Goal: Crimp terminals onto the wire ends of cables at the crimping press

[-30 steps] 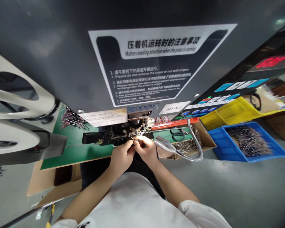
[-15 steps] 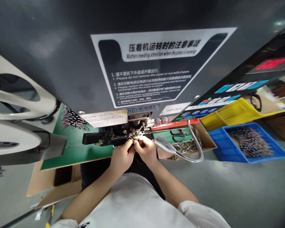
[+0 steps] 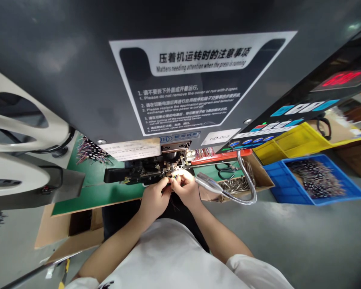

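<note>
Thin wires (image 3: pixel 175 176), some of them yellow, stick up from between my fingertips at the front of the crimping press (image 3: pixel 168 166). My left hand (image 3: pixel 155 196) is closed in a pinch on them, with the thumb and index finger together. Beside it and touching it, my right hand (image 3: pixel 185 188) pinches the same wires. Thin dark strands hang down below the hands. The wire ends sit close to the lit crimping head; whether they touch it I cannot tell.
A gooseneck lamp (image 3: pixel 212 184) reaches in just right of my right hand. Bundled wires (image 3: pixel 92 151) lie on the green bench top (image 3: pixel 108 194). To the right are scissors (image 3: pixel 227 170), a cardboard box (image 3: pixel 263 178) and a blue bin (image 3: pixel 276 180) of wires.
The wire ends between my fingers have shifted slightly to the right and stand more upright. Both hands stay almost in place, and the view has tilted a little.
</note>
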Available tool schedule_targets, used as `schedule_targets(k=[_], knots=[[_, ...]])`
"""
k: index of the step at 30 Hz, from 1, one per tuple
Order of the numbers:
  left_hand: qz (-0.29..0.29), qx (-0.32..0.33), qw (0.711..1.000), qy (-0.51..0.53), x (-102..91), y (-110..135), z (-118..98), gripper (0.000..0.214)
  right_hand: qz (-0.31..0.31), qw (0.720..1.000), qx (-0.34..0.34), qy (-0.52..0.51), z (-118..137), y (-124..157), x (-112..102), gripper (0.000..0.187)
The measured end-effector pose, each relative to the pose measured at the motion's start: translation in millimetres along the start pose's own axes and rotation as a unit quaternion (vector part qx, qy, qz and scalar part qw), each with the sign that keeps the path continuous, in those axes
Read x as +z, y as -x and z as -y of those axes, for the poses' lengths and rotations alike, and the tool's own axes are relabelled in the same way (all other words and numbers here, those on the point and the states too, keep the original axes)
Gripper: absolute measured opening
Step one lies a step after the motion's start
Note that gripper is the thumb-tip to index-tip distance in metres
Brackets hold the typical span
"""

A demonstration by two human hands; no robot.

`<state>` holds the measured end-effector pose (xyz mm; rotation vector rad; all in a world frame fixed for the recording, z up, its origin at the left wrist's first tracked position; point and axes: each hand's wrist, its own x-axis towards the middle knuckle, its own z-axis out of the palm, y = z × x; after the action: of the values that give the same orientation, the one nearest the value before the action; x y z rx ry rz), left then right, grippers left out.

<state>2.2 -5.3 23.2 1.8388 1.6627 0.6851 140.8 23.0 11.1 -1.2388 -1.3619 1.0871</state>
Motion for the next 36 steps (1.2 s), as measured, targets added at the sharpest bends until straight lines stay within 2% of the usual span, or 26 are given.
schedule_targets(k=[5, 12, 26, 32, 34, 36], knots=[[0.013, -0.005, 0.999, 0.039, -2.6, -1, -1, 0.012, -0.002, 1.0, -0.005, -0.01, -2, 0, 1, 0.015], [-0.005, -0.004, 1.0, 0.019, -3.5, 2, 0, 0.013, -0.048, 0.994, -0.063, 0.071, -1, 2, 2, 0.014], [-0.017, -0.008, 1.0, -0.018, -4.6, -1, 0, 0.013, -0.037, 0.993, -0.088, 0.072, 6, -2, 5, 0.013], [-0.004, -0.003, 1.0, 0.021, -5.4, 1, 0, 0.016, -0.021, 0.995, -0.079, 0.056, -13, 9, -4, 0.018], [0.011, -0.008, 0.999, 0.05, -2.3, 5, 2, 0.016, 0.005, 0.998, -0.066, 0.022, -25, 18, -10, 0.019], [0.044, -0.015, 0.993, 0.107, 4.4, 9, 5, 0.017, 0.058, 0.997, -0.05, -0.002, -39, 31, -15, 0.012]])
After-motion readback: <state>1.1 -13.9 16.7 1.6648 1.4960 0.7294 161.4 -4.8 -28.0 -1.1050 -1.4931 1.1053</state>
